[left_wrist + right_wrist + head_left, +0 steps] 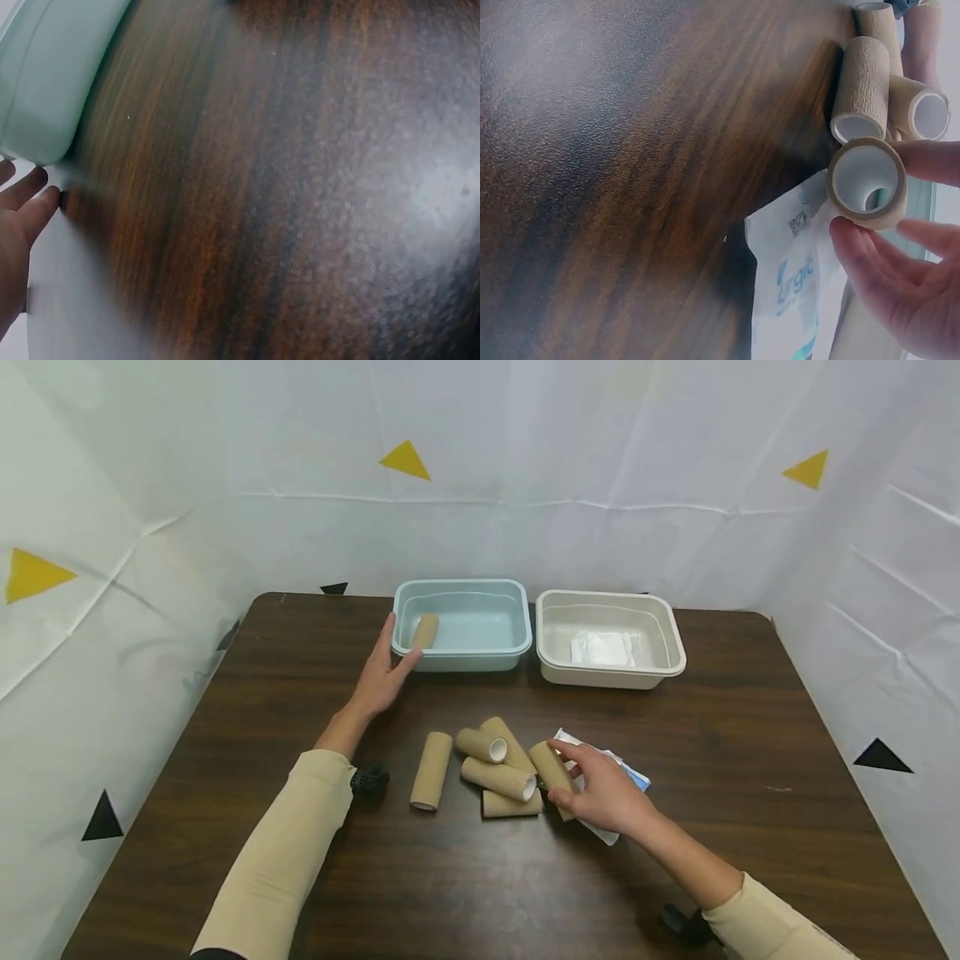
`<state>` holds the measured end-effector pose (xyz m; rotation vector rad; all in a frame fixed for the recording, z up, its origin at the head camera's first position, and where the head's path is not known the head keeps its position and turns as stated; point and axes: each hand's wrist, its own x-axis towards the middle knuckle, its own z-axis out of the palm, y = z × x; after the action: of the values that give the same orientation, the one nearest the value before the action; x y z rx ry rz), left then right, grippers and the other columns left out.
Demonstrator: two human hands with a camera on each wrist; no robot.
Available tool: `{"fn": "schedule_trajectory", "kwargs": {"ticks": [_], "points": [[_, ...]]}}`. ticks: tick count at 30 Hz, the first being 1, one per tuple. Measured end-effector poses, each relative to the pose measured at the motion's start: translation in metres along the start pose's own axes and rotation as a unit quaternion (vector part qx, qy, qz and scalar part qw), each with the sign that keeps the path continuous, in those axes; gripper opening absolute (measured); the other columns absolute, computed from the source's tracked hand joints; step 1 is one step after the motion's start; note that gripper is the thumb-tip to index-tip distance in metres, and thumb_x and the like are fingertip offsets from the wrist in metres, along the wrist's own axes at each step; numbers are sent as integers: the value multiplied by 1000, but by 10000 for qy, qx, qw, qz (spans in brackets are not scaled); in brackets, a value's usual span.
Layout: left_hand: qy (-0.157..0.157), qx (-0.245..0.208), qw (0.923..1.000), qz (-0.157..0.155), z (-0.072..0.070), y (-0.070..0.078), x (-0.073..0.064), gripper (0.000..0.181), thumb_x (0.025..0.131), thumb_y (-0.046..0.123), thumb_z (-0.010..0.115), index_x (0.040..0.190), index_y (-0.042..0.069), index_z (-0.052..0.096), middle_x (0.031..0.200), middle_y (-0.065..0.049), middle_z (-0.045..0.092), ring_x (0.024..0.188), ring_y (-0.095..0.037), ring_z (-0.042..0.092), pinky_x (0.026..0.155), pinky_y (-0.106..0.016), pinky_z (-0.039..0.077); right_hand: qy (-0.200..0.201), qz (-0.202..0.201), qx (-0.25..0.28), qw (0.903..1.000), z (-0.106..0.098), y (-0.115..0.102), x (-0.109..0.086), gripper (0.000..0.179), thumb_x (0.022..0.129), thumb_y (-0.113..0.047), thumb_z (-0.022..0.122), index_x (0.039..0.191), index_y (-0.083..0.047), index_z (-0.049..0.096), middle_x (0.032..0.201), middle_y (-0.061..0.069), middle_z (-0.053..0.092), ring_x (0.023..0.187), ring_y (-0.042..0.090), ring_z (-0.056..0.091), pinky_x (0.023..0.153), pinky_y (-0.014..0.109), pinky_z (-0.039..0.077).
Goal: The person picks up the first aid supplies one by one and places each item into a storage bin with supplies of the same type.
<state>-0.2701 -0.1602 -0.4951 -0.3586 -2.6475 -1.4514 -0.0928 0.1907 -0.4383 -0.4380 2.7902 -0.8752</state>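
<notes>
My right hand (602, 789) pinches a tan bandage roll (548, 762) between thumb and fingers at the right end of the pile. Its hollow white core faces the camera in the right wrist view, where the roll (898, 202) overlaps a printed white packet (784, 281). Several more tan rolls (498, 778) lie heaped to the left, one roll (432, 768) lying apart. At the light blue bin's (480, 662) left front corner, my left hand (380, 678) rests with fingers spread along the rim. One tan roll (426, 628) leans inside that bin.
A cream bin (600, 677) stands just right of the blue one and holds a white packet (602, 648). White packets with blue print (636, 776) lie beneath and beside the right hand. White sheeting (525, 543) rises behind the dark wooden table (420, 893).
</notes>
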Motion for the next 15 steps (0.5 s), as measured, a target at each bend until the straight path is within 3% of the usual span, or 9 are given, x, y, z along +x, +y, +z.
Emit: {"fn": "schedule_trajectory", "kwargs": {"ticks": [7, 15], "points": [[-53, 44, 9998, -161, -6, -1, -5, 79, 100, 44, 51, 159, 24, 3, 164, 0, 8, 148, -24, 14, 115, -51, 16, -197, 153, -38, 9997, -7, -5, 3, 62, 80, -19, 74, 139, -11, 55, 110, 5, 67, 92, 19, 65, 66, 34, 49], [-368, -137, 9992, -117, -9, 0, -5, 77, 102, 38, 50, 159, 23, 1, 164, -5, 8, 148, -26, 15, 115, -52, 15, -199, 411, 211, 9987, -22, -9, 3, 62, 83, -18, 72, 141, -10, 53, 114, 9, 65, 96, 23, 63, 63, 33, 48]]}}
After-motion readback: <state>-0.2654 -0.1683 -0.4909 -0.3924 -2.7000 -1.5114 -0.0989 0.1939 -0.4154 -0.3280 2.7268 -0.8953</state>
